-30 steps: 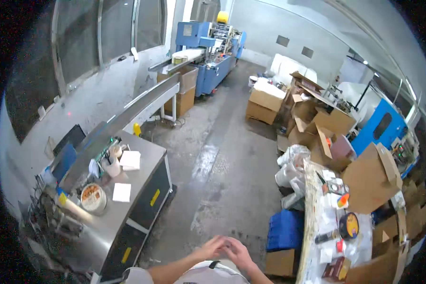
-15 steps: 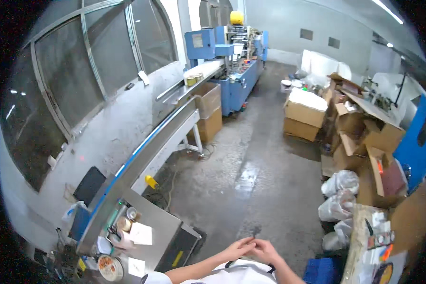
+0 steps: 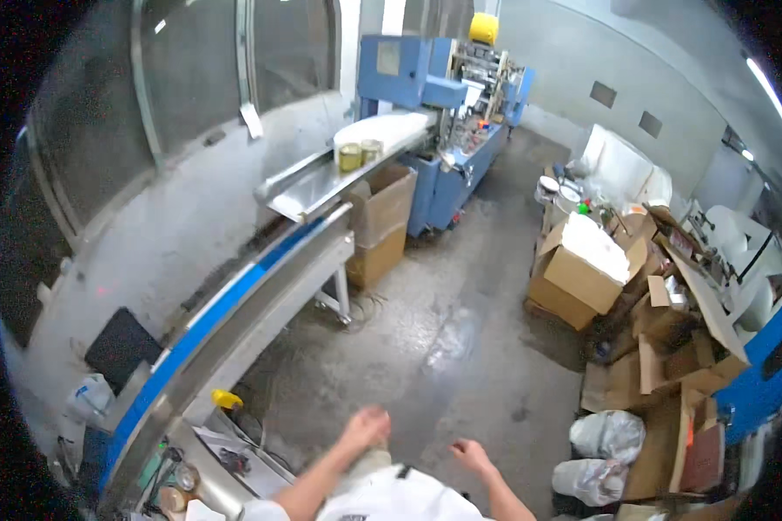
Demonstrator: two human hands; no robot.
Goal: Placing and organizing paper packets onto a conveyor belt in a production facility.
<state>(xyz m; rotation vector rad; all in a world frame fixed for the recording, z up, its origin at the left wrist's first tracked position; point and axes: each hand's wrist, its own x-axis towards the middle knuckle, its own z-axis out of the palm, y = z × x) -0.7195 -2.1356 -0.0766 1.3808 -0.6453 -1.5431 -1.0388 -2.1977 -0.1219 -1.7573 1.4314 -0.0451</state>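
Two hands: both are seen low down, held out over the floor, with nothing gripped in either.
Left hand (image 3: 367, 427): it is curled shut like a fist and is blurred; nothing is seen inside it.
Right hand (image 3: 469, 453): its fingers are bent a little; whether it is open or closed cannot be told.
Gap: the hands are held near each other but are not touching.
Nearest thing: a long grey steel belt table with a blue side strip (image 3: 235, 304) is found to the left of the left hand, a little way off.
Small yellow plastic piece (image 3: 226, 398): it is set low by the belt table, left of the left hand.
Grey concrete floor (image 3: 460, 347): it is spread under and ahead of both hands, with a shiny patch that may be wet.
White plastic bags (image 3: 608, 438): two full ones are set to the right of the right hand.
Brown cardboard boxes (image 3: 582, 273): many are piled farther off to the right.
Big blue metal machine (image 3: 434, 78): it is seen far ahead of both hands.
Doing it well: the hands are best held free and level for balance, the shiny patch is best stepped over slowly, and the left hand is best held clear of the belt table edge.
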